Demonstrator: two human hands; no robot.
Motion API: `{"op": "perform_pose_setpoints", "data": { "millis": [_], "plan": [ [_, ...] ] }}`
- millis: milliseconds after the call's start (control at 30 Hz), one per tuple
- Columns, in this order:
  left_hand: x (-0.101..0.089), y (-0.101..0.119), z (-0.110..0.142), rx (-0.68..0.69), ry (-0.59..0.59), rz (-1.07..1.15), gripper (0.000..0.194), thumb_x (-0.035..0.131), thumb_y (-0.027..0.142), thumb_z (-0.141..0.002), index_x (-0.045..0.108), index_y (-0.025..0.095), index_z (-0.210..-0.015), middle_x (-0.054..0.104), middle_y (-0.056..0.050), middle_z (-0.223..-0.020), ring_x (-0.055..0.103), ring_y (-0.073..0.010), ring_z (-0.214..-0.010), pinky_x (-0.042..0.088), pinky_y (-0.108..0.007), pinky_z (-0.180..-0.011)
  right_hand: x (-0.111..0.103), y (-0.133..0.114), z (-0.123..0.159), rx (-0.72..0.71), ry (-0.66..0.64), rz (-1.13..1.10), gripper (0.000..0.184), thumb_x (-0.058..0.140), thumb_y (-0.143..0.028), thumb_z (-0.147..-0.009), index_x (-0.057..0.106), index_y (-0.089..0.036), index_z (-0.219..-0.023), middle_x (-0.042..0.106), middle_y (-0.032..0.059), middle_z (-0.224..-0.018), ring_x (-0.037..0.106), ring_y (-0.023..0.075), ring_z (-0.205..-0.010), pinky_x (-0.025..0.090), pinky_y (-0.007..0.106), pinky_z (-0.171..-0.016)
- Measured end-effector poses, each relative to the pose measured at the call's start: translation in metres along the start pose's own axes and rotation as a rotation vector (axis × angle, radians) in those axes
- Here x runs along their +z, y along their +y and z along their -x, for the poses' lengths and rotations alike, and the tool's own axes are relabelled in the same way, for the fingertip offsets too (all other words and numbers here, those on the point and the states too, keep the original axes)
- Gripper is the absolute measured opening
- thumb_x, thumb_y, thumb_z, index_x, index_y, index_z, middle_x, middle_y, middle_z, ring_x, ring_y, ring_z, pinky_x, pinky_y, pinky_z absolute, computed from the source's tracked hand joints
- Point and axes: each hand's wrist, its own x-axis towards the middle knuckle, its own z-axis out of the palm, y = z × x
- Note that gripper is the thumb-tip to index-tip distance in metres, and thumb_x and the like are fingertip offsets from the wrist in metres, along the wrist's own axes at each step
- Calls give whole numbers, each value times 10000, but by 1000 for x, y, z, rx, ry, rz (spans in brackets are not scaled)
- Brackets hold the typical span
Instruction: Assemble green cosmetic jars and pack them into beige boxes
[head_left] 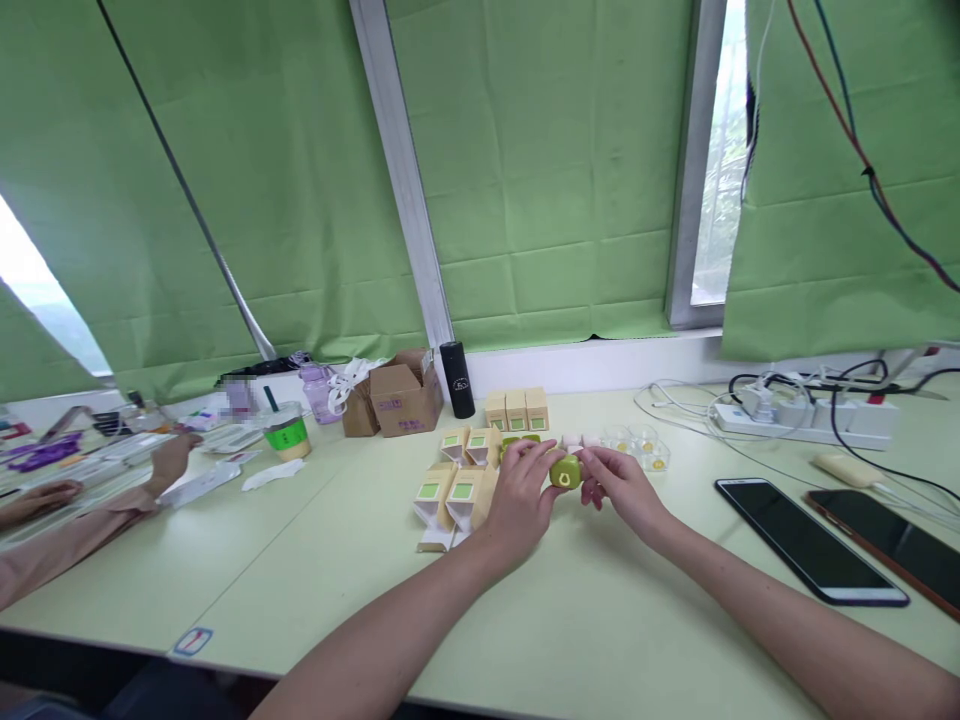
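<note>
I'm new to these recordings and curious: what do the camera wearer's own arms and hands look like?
The left forearm and right forearm are bare, with no sleeve, cable, watch or bracelet in view. The left hand and right hand wear no gloves; no ring shows, though some fingers are partly hidden.

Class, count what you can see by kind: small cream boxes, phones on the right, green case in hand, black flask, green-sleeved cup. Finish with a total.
Boxes : 7
Phones : 2
Case : 1
Flask : 1
Cup : 1
Total: 12
</note>
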Motion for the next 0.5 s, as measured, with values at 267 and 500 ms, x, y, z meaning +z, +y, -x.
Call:
{"op": "perform_pose_setpoints", "data": {
  "millis": [267, 500],
  "plan": [
    [3, 2, -1, -297, 62, 170, 481, 787, 238, -849, 659, 287, -1310, 618, -90, -1308, 503, -304, -1292, 429, -518, -1123, -48, 7, -15, -402, 288, 1272, 151, 598, -205, -900, 748, -207, -924, 755, 109, -852, 659, 282, -838, 419, 379, -713],
    [5, 2, -1, -524, 120, 292, 420, 781, 329, -850, 673, 255, -1250, 567, -95, -1288, 581, -265, -1204, 446, -446, -1092, -61, 11, -20, -281, 153, 1623, 131, 644, -93, -805, 749, -172, -802, 710, 162, -925, 594, 310, -937, 353, 413, -784]
  ]
}}
